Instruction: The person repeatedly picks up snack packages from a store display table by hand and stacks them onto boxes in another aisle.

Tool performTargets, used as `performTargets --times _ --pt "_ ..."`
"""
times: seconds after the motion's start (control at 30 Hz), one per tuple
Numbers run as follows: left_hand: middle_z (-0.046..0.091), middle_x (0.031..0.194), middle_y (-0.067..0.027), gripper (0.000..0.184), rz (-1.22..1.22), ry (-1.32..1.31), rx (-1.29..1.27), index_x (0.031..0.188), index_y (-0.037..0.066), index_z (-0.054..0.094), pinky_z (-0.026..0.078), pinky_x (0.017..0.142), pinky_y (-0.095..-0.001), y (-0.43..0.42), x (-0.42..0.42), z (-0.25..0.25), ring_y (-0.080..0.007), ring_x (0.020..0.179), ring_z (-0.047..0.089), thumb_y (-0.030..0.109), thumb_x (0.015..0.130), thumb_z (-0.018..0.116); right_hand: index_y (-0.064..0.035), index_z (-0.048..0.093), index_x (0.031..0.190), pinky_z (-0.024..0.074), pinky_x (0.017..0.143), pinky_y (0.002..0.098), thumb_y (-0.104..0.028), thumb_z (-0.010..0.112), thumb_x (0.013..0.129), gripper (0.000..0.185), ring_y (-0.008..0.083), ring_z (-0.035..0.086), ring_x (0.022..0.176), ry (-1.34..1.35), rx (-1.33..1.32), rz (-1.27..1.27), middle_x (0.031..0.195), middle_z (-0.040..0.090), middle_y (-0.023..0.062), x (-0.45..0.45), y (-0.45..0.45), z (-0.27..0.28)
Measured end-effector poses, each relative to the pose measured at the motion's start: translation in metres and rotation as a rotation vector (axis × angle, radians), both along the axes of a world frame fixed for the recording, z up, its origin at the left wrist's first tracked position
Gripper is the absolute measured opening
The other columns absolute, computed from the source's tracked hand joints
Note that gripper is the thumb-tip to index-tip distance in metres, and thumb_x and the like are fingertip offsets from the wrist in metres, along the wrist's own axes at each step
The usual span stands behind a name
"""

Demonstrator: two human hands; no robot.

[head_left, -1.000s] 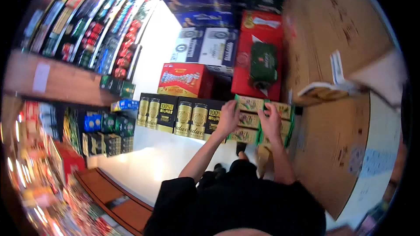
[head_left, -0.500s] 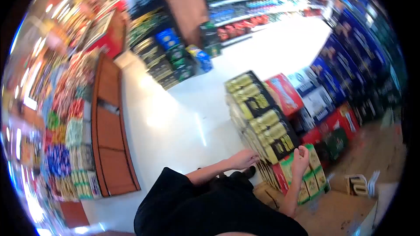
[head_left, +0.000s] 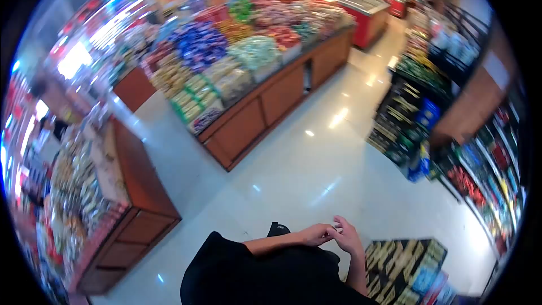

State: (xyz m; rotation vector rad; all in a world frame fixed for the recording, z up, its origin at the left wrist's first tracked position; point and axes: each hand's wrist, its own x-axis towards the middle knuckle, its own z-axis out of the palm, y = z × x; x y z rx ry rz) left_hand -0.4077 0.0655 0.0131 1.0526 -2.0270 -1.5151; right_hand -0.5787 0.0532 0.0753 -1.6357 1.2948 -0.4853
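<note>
My left hand [head_left: 319, 235] is in front of my body with its fingers curled together; whether it holds something small I cannot make out. Right beside it, my right hand [head_left: 348, 238] has its fingers partly apart and nothing visible in them. The fingertips of both hands meet or nearly meet. Below and to the right of my right hand stands a stack of black and gold drink cartons [head_left: 395, 265]. The green-edged packs are not in view.
A wooden display counter [head_left: 282, 99] heaped with wrapped goods crosses the upper middle. Another counter [head_left: 132, 192] with bagged goods is at left. Dark cartons [head_left: 398, 116] and drink shelves [head_left: 480, 164] stand at right. Between them runs shiny floor [head_left: 305, 164].
The view has swung left, away from the carton stacks to the counters and aisle. My hands have left the green-edged packs and come together in front of my body.
</note>
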Motion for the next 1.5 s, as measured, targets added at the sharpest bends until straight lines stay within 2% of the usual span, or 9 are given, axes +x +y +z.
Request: performTargets --times 0.17,0.3,0.37,0.6,0.77,0.9,1.0,1.13,1.5 --pt "0.063 0.105 -0.0178 0.026 0.520 0.166 -0.031 0.111 0.001 0.059 0.048 0.083 -0.0381 0.004 0.094 -0.009 -0.0303 0.094 0.061 0.006 0.086 0.055 0.0020 0.051 0.126 0.0500 0.086 0.0341 -0.027 0.068 0.083 0.054 0.0271 0.063 0.100 0.057 0.100 0.474 0.112 0.063 0.0194 0.112 -0.060 0.007" --pt "0.064 0.102 -0.0178 0.032 0.823 0.160 0.045 0.109 0.000 0.059 0.048 0.084 -0.0376 0.008 0.144 -0.017 -0.0298 0.094 0.061 -0.005 0.079 0.052 0.0007 0.059 0.103 0.0507 0.080 0.0376 -0.028 0.066 0.084 0.035 0.0309 0.065 0.091 0.106 0.135 0.766 0.098 0.066 0.0185 0.179 -0.099 -0.011" --pt "0.064 0.102 -0.0179 0.031 0.931 0.186 0.023 0.109 0.000 0.059 0.048 0.085 -0.0375 0.006 0.160 -0.025 -0.0296 0.095 0.061 -0.005 0.079 0.052 -0.0001 0.058 0.112 0.0504 0.082 0.0360 -0.026 0.066 0.083 0.039 0.0282 0.064 0.094 0.150 0.188 0.882 0.102 0.066 0.0167 0.218 -0.118 -0.006" --pt "0.062 0.105 -0.0217 0.029 1.031 -0.091 0.056 0.107 0.000 0.057 0.046 0.087 -0.0429 -0.065 0.248 -0.039 -0.0381 0.102 0.058 0.003 0.079 0.054 -0.0019 0.058 0.116 0.0495 0.084 0.0364 -0.016 0.059 0.079 0.040 0.0321 0.064 0.094 0.189 0.105 1.235 0.102 0.066 0.0186 0.350 -0.202 -0.063" --pt "0.061 0.105 -0.0204 0.026 1.088 -0.254 0.021 0.107 0.002 0.056 0.046 0.085 -0.0444 -0.140 0.347 -0.017 -0.0379 0.099 0.058 0.009 0.083 0.055 -0.0013 0.057 0.117 0.0488 0.085 0.0384 -0.017 0.057 0.080 0.040 0.0347 0.062 0.097 0.180 0.050 1.405 0.107 0.065 0.0194 0.467 -0.294 -0.023" --pt "0.062 0.103 -0.0162 0.022 1.236 -0.373 -0.026 0.107 0.005 0.057 0.048 0.082 -0.0441 -0.185 0.423 0.015 -0.0352 0.095 0.060 0.016 0.088 0.054 0.0000 0.060 0.106 0.0500 0.080 0.0378 -0.015 0.058 0.083 0.028 0.0333 0.063 0.089 0.083 -0.241 1.312 0.102 0.066 0.0188 0.538 -0.355 -0.017" --pt "0.062 0.104 -0.0153 0.024 1.416 -0.274 0.007 0.110 0.006 0.058 0.048 0.083 -0.0418 -0.199 0.467 0.025 -0.0333 0.096 0.061 0.020 0.090 0.055 0.0005 0.062 0.106 0.0502 0.074 0.0339 -0.016 0.058 0.087 0.025 0.0222 0.063 0.082 -0.018 0.023 1.144 0.094 0.067 0.0126 0.583 -0.383 0.014" --pt "0.062 0.106 -0.0156 0.027 1.580 -0.124 0.123 0.111 0.005 0.059 0.049 0.085 -0.0393 -0.204 0.511 0.023 -0.0324 0.097 0.060 0.020 0.089 0.059 0.0005 0.066 0.095 0.0474 0.066 0.0276 -0.011 0.057 0.088 0.016 0.0134 0.058 0.070 -0.107 -0.001 1.008 0.080 0.066 0.0060 0.630 -0.403 0.022" --pt "0.060 0.103 -0.0155 0.026 1.714 -0.205 -0.153 0.106 0.002 0.059 0.048 0.084 -0.0380 -0.279 0.668 0.005 -0.0308 0.096 0.059 0.013 0.083 0.066 0.0018 0.064 0.101 0.0483 0.070 0.0287 -0.019 0.061 0.089 0.024 0.0160 0.062 0.076 -0.143 0.010 0.918 0.083 0.067 0.0078 0.759 -0.453 0.010"
